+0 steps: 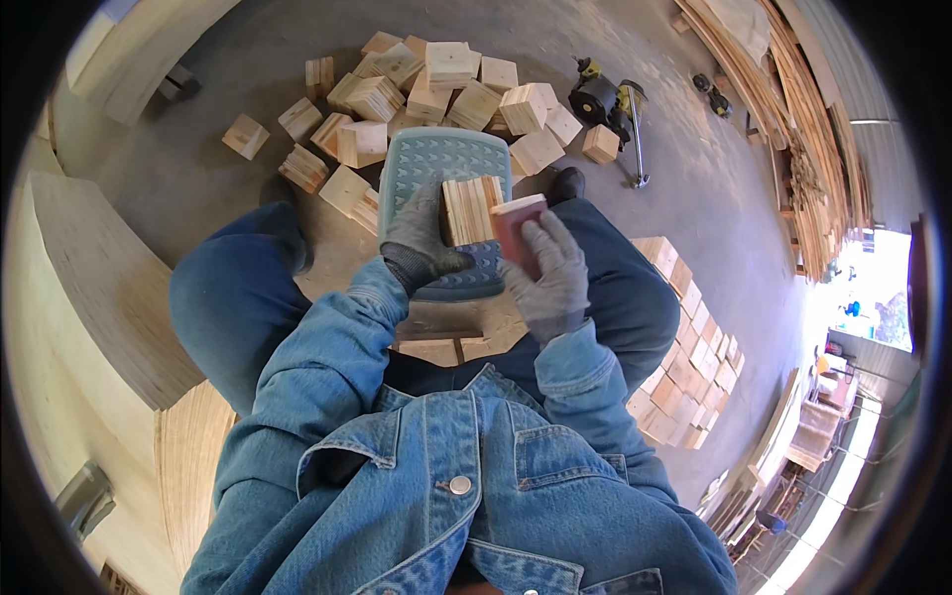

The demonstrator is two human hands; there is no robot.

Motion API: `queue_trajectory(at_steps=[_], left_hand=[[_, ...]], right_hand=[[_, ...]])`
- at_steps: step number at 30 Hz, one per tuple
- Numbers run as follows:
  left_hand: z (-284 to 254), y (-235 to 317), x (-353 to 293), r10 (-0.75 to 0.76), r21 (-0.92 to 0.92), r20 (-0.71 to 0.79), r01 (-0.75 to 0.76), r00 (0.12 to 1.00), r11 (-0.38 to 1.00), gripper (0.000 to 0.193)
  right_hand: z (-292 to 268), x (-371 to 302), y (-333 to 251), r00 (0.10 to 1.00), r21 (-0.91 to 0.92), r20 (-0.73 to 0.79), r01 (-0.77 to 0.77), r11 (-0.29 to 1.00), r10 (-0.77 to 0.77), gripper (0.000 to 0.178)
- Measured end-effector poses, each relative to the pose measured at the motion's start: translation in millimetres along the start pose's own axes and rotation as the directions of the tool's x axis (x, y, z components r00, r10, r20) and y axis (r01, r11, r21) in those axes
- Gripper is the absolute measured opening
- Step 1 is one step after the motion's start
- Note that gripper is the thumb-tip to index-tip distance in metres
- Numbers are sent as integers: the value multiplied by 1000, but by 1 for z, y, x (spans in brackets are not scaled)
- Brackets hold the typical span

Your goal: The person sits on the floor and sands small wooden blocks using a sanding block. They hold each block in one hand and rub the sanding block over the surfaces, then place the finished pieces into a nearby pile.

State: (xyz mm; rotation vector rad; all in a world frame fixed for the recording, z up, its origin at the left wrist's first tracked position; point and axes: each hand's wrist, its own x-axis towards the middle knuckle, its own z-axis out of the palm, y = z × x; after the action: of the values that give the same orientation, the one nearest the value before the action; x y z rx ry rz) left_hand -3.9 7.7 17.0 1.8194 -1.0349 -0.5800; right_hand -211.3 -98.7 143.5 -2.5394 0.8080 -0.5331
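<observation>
Between my knees stands a light blue plastic stool with a patterned top. Over it my left hand, in a dark grey glove, grips a layered plywood block by its left side, striped edges facing up. My right hand, in a lighter grey glove, is closed around a sanding block with a reddish-brown face and a pale wooden edge. The sanding block is at the right side of the plywood block; whether they touch I cannot tell.
Beyond the stool lies a loose heap of wooden blocks. A yellow and black power tool sits right of it. Neat rows of blocks cover the floor by my right knee. Long boards are stacked far right; large wood panels stand left.
</observation>
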Motion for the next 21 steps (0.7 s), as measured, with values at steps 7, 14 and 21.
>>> queue_trajectory(at_steps=[7, 14, 21], left_hand=[[11, 6, 12, 43, -97, -57, -49, 997, 994, 91], [13, 3, 8, 75, 72, -142, -66, 987, 995, 86], [16, -5, 12, -14, -129, -73, 4, 997, 992, 82]], right_hand=[[8, -8, -10, 987, -203, 94, 145, 968, -128, 62], [22, 79, -18, 985, -292, 173, 47, 955, 5, 58], [29, 110, -27, 974, -296, 206, -27, 955, 91, 60]])
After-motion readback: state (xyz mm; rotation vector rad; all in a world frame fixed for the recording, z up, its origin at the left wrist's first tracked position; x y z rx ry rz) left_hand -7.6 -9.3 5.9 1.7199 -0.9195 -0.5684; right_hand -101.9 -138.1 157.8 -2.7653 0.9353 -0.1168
